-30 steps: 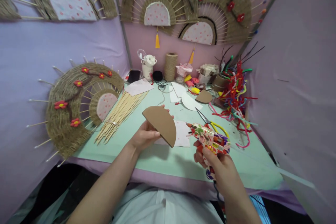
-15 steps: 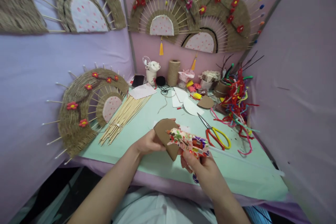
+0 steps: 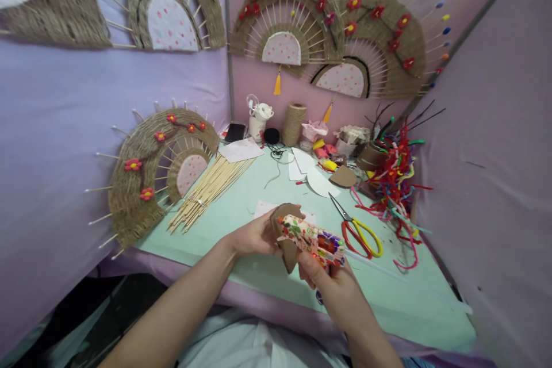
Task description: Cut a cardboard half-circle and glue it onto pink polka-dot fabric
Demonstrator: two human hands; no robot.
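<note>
My left hand (image 3: 252, 237) grips a brown cardboard half-disc (image 3: 288, 253) and holds it edge-on above the mint green table (image 3: 241, 201). My right hand (image 3: 332, 279) is closed round a glue gun with a floral pattern (image 3: 313, 237). The gun's nozzle points left and touches the face of the cardboard near its upper edge. A clear glue stick (image 3: 375, 261) sticks out of the gun's back toward the right. A white paper piece (image 3: 263, 207) lies on the table just behind the cardboard.
Red and yellow scissors (image 3: 357, 229) lie right of my hands. A bundle of bamboo sticks (image 3: 209, 187) lies at the left beside a woven twine fan (image 3: 149, 169). A twine spool (image 3: 294, 124), paper cutouts (image 3: 317, 181) and pipe cleaners (image 3: 394, 178) crowd the back and right.
My right hand brought the glue gun left onto the cardboard. My left hand turned the half-disc more edge-on and lowered it. The view tilted down slightly.
</note>
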